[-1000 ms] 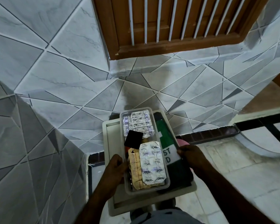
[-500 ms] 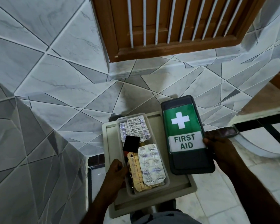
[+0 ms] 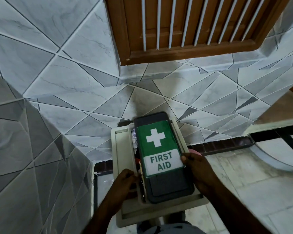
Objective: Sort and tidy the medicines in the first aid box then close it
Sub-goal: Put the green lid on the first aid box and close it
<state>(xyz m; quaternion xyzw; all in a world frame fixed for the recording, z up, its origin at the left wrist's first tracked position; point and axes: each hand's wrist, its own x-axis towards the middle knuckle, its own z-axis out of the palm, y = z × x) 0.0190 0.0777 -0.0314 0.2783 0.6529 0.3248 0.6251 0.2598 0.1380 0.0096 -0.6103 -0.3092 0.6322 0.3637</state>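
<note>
A dark grey lid (image 3: 169, 184) with a green and white FIRST AID label lies over the clear plastic box (image 3: 132, 132), covering nearly all of it. Only a thin strip of blister packs (image 3: 134, 141) shows along the box's left side. My right hand (image 3: 197, 169) grips the lid's right edge at the label. My left hand (image 3: 125, 181) holds the box's near left side, thumb at the lid's edge. The box rests on a beige stool top (image 3: 122, 146).
Grey and white patterned tile walls rise right behind and to the left of the stool. A brown wooden window frame (image 3: 184, 54) is above. Pale floor tiles (image 3: 243, 174) lie to the right, with a dark strip along the wall's base.
My right hand pulled the lid out from under the box's right side, lifted it to the right, then brought it left over the box. The medicines are now covered.
</note>
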